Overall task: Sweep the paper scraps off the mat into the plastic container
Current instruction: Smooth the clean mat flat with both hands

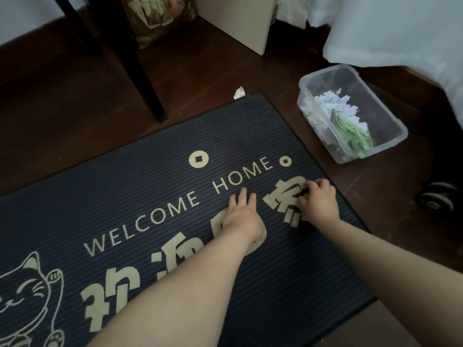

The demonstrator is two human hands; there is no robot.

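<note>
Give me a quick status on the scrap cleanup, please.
Left hand flat on mat. Right hand curled, grip unclear. Plastic container holds paper scraps; one stray scrap on floor.

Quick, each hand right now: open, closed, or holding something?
Left hand: open, fingers straight, flat on the mat.
Right hand: fingers curled on the mat; cannot tell if they pinch anything.

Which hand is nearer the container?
Right. The right hand rests at the right edge of the mat, apart from the container beyond it; the left hand lies flat farther left.
</note>
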